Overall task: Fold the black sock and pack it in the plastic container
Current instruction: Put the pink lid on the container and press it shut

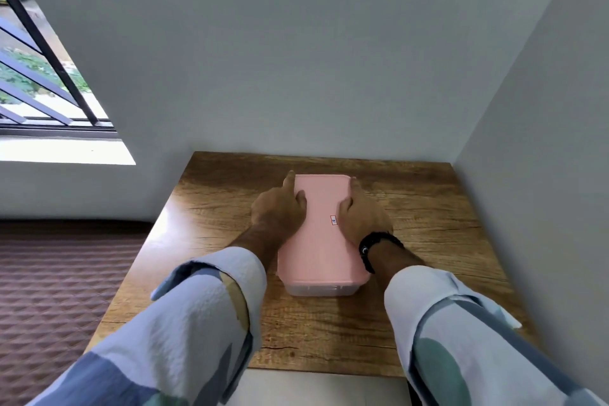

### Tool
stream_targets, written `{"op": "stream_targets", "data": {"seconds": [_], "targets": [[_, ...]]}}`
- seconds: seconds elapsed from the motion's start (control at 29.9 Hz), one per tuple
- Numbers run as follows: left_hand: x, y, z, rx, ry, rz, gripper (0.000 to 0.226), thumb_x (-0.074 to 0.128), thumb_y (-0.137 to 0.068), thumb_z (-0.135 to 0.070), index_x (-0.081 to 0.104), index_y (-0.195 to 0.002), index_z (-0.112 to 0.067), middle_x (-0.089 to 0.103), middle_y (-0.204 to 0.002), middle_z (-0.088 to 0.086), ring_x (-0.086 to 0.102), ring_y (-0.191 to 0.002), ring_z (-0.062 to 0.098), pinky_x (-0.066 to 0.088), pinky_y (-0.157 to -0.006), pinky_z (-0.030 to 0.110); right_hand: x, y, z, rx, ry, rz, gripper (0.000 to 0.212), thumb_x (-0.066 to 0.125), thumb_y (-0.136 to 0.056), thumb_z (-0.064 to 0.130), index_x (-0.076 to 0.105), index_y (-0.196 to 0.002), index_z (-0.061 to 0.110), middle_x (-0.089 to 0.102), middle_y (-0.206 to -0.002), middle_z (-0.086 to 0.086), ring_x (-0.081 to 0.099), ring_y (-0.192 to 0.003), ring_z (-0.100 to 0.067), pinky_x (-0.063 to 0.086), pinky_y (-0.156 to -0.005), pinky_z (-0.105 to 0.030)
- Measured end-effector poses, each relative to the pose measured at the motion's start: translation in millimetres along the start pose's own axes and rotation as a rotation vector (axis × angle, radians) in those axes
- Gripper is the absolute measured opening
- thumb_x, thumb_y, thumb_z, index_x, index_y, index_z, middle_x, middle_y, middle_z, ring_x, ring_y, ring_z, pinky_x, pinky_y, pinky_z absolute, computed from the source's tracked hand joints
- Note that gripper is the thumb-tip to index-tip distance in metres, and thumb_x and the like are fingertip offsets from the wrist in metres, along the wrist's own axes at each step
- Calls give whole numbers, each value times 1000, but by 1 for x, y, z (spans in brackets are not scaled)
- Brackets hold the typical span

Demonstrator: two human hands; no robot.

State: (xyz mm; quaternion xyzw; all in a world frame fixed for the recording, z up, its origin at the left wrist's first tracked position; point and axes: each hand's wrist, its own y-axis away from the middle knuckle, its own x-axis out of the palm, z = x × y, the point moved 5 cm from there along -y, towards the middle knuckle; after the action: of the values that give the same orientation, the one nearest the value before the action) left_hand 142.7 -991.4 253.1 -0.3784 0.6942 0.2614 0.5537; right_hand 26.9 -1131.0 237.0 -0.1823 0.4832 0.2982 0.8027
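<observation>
While palms-down, left hand (pixel 280 211) and right hand (pixel 357 216) flank lid (pixel 321 204).

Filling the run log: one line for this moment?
left hand on pink lid | right hand on lid | container closed on table | sock unseen

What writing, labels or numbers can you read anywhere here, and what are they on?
No text here can be read.
Sticker on the pink lid: small and white with a red border and a blue mark inside, too small and blurred to read.
Black wristband on the right wrist: a small round pale spot, no legible writing.
Table, walls and sleeves: no text.
</observation>
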Motion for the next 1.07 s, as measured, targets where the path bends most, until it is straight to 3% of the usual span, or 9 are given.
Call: {"op": "stream_targets", "data": {"seconds": [0.23, 0.37, 0.43, 0.53, 0.7, 0.84, 0.97, 1.07], "targets": [[0, -8, 4, -35, 115, 39, 59, 33, -108, -45, 29, -163, -25, 73, -126, 17, 69, -114, 40, 57, -99, 50, 0, -6, -2, -18, 0, -16, 58, 34, -98, 32, 27, -156, 29, 71, -103, -16, 67, -97, -39, 53, -81, -44], [17, 9, 14, -73, 146, 45, 59, 35, -107, -44, 30, -163, -29, 64, -139, 14, 66, -120, 39, 53, -97, 49, 14, -6, 4, -84, 21, 12, 32, 36, -97, 23, 42, -127, 13, 68, -101, -20, 66, -93, -41, 47, -70, -42], [24, 12, 14, -77, 163, 47, 59, 37, -107, -44, 31, -163, -28, 55, -148, 14, 62, -125, 41, 51, -99, 50, 20, -7, 4, -75, -13, 21, 37, 35, -99, 20, 42, -134, 12, 68, -109, -24, 65, -100, -44, 50, -77, -46], [12, -1, 7, -61, 229, 6, 57, 37, -108, -40, 33, -162, -26, 50, -152, 15, 60, -127, 44, 50, -101, 51, 8, -19, 5, -47, -92, 31, 51, 33, -102, 24, 34, -153, 23, 68, -122, -23, 63, -112, -44, 50, -93, -47], [12, -2, 2, -73, 272, 29, 55, 38, -109, -38, 32, -163, -25, 46, -147, 21, 60, -123, 48, 50, -101, 53, 4, -33, -4, 20, -303, 87, 42, 31, -105, 26, 50, -143, 21, 63, -136, -16, 58, -122, -37, 45, -101, -38], [11, -9, 7, -96, 312, 17, 55, 39, -109, -37, 33, -162, -26, 45, -147, 23, 59, -124, 50, 50, -103, 53, 8, -42, -4, 52, -378, 65, 39, 32, -106, 26, 58, -133, 16, 64, -133, -13, 58, -122, -34, 43, -97, -35], [14, -5, 5, -89, 320, 24, 54, 39, -108, -37, 34, -161, -27, 46, -146, 23, 60, -122, 51, 51, -101, 53, 9, -49, -6, 81, -357, 36, 25, 33, -102, 24, 54, -104, 12, 63, -106, -15, 57, -95, -32, 40, -78, -34], [13, -8, 8, -89, 309, 11, 54, 39, -108, -38, 35, -161, -26, 47, -145, 22, 61, -121, 50, 51, -100, 54, 9, -56, -3, 70, -363, 5, 30, 37, -104, 33, 55, -101, 9, 61, -98, -9, 54, -89, -28, 39, -76, -32]]}}
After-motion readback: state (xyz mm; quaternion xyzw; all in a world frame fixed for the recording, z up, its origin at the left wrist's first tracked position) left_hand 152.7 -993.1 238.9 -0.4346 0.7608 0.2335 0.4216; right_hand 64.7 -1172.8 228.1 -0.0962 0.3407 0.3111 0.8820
